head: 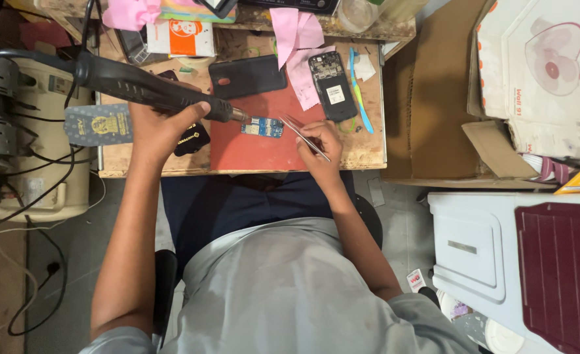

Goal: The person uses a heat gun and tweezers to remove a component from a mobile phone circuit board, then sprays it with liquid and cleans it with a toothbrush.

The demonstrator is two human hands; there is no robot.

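Note:
My left hand (162,128) grips a black hot-air gun (139,85) by its handle, its metal nozzle pointing right at a small blue circuit board (262,126). The board lies on a red mat (263,141) on the wooden workbench. My right hand (319,144) holds thin metal tweezers (303,134), their tips close to the board's right end. An opened black phone (332,85) with exposed insides lies beyond my right hand, and a black phone back cover (247,75) rests at the mat's far edge.
A beige rework station (21,131) with cables stands at the left. Pink papers (296,39), a blue plastic pry tool (360,98) and an orange-white box (182,36) lie on the bench. Cardboard boxes (532,78) and a white appliance (486,249) stand to the right.

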